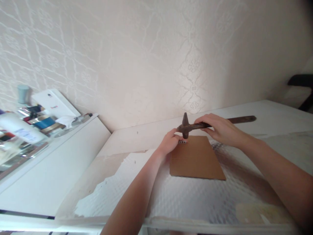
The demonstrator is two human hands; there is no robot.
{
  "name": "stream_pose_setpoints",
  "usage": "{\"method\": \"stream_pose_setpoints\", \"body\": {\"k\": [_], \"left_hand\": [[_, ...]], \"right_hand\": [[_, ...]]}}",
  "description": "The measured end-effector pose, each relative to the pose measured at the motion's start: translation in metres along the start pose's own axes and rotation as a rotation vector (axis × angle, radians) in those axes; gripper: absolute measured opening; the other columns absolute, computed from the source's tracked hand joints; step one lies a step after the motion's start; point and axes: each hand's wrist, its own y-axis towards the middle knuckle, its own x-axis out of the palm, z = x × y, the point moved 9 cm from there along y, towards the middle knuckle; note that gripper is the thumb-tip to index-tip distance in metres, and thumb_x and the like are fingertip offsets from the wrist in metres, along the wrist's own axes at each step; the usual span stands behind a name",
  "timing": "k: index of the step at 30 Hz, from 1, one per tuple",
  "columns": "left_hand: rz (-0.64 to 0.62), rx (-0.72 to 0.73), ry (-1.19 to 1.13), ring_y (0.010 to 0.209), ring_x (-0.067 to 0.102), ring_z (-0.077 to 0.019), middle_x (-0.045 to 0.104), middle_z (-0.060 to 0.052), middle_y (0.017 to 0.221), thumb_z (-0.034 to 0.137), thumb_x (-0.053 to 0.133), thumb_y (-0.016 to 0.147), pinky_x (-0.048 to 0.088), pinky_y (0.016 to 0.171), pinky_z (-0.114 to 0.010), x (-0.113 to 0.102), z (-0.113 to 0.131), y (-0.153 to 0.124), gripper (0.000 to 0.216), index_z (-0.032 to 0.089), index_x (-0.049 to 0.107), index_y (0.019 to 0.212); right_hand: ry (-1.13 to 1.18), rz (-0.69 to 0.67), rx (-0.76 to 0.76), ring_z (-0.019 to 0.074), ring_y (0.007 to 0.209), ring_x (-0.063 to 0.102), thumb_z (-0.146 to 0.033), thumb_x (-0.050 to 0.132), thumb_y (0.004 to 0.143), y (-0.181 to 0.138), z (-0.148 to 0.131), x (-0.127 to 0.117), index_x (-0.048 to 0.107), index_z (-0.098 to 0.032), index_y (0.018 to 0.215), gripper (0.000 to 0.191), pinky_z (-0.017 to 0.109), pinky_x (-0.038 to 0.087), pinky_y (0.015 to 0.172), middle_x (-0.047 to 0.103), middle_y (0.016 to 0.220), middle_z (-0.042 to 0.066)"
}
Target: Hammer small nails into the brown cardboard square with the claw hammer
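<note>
My right hand (pixel 220 129) is closed around the wooden handle of a hammer (pixel 186 127). The hammer's dark head is over the far edge of a flat brown cardboard piece (pixel 195 161), just beside my left fingers. At the cardboard's far left corner, my left hand (pixel 169 142) is pinched. A small, light-and-dark ridged piece (pixel 182 142) shows under its fingertips; it looks like metal, but its kind is unclear. What exactly the left fingers grip is partly hidden by the fingers and the hammer head.
The cardboard lies on a white tabletop (pixel 127 138) with a worn, peeling textured covering (pixel 110 186). To the left, a white cabinet (pixel 66 160) holds bottles, a white box (pixel 56 102) and other items. A patterned wall stands behind; a black object (pixel 302 80) is at far right.
</note>
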Motion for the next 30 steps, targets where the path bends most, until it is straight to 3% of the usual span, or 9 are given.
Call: {"method": "stream_pose_setpoints", "body": {"k": [12, 19, 24, 30], "left_hand": [[0.02, -0.011, 0.023, 0.089, 0.064, -0.022, 0.07, -0.009, 0.089, 0.012, 0.052, 0.071, 0.044, 0.089, -0.036, -0.001, -0.001, 0.0, 0.03, 0.013, 0.06, 0.1], [0.022, 0.005, 0.022, 0.092, 0.063, -0.0211, 0.07, -0.008, 0.089, 0.016, 0.049, 0.077, 0.043, 0.091, -0.036, -0.003, 0.001, -0.001, 0.031, 0.014, 0.059, 0.106], [0.073, 0.041, 0.093, 0.099, 0.059, -0.0225, 0.069, -0.006, 0.098, 0.014, 0.05, 0.075, 0.041, 0.095, -0.037, -0.008, 0.003, 0.001, 0.028, 0.015, 0.063, 0.099], [0.041, 0.02, 0.071, 0.09, 0.062, -0.0216, 0.069, -0.006, 0.09, 0.013, 0.049, 0.074, 0.044, 0.091, -0.036, -0.006, 0.0, 0.001, 0.03, 0.014, 0.062, 0.1]], "right_hand": [[0.006, -0.033, 0.013, 0.0228, 0.083, 0.059, -0.017, 0.045, 0.081, 0.0, 0.003, 0.004, 0.061, -0.024, 0.097, 0.024, 0.035, 0.045, 0.071, 0.064, 0.086, 0.006], [-0.001, 0.066, -0.016, 0.0243, 0.088, 0.059, -0.017, 0.046, 0.082, 0.002, -0.009, -0.005, 0.06, -0.023, 0.103, 0.026, 0.037, 0.046, 0.074, 0.065, 0.093, 0.008], [-0.023, 0.005, -0.026, 0.0237, 0.088, 0.058, -0.013, 0.042, 0.083, 0.003, -0.015, 0.005, 0.06, -0.023, 0.101, 0.027, 0.037, 0.046, 0.075, 0.064, 0.09, 0.007], [0.01, 0.038, -0.009, 0.0245, 0.089, 0.058, -0.016, 0.043, 0.083, 0.003, -0.011, 0.003, 0.06, -0.023, 0.104, 0.028, 0.038, 0.047, 0.076, 0.065, 0.092, 0.007]]}}
